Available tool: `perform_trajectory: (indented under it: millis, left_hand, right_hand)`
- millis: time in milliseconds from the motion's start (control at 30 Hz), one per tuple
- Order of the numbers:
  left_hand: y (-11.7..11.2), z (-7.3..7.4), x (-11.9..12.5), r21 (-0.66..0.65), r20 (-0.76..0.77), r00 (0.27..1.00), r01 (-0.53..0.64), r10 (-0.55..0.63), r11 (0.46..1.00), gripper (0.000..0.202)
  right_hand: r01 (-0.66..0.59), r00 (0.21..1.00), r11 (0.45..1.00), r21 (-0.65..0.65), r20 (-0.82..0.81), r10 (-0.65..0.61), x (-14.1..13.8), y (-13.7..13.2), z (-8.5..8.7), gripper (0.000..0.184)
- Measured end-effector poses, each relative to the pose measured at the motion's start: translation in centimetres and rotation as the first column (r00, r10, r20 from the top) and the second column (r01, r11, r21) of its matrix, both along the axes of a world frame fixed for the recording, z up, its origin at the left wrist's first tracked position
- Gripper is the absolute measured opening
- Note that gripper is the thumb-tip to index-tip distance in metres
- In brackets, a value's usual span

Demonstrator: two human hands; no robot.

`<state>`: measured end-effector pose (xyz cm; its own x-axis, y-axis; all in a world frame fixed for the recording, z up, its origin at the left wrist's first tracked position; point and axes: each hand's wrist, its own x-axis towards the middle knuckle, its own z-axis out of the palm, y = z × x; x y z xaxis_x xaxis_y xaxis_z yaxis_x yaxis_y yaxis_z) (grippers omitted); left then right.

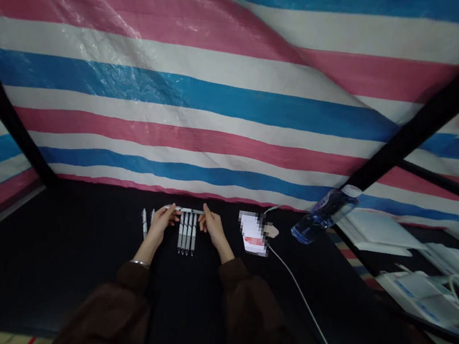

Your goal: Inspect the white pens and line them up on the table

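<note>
- Pink, white and blue striped tarpaulin (239,104) across the whole upper frame, creased and faintly glossy
- Black frame bars (438,105) slanting down the upper right and left
- Black tabletop (43,293) along the lower frame
- White flat packages (380,232) at the right edge
- Dim, soft light
</note>
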<state>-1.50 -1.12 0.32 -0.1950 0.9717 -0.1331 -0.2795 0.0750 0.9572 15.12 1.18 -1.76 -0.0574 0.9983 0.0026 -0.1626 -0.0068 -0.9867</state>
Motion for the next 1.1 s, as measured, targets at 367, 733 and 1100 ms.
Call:
perform_trajectory:
  millis: [367, 733, 1100]
  left_hand:
    - [0.06, -0.09, -0.09, -0.002, 0.021, 1.000, -0.014, 0.014, 1.000, 0.038]
    - [0.06, -0.09, -0.05, -0.004, 0.019, 1.000, -0.011, 0.012, 1.000, 0.038]
    - [0.04, -0.16, -0.10, 0.006, 0.033, 0.999, -0.010, 0.009, 1.000, 0.038]
  right_hand:
    - [-0.024, 0.997, 1.000, 0.009, -0.070, 0.025, -0.07, 0.53, -0.80, 0.054]
    - [-0.027, 0.999, 1.000, -0.004, -0.037, 0.026, -0.17, 0.26, -0.53, 0.050]
    - [-0.010, 1.000, 1.000, 0.026, 0.009, 0.010, -0.33, 0.34, -0.71, 0.053]
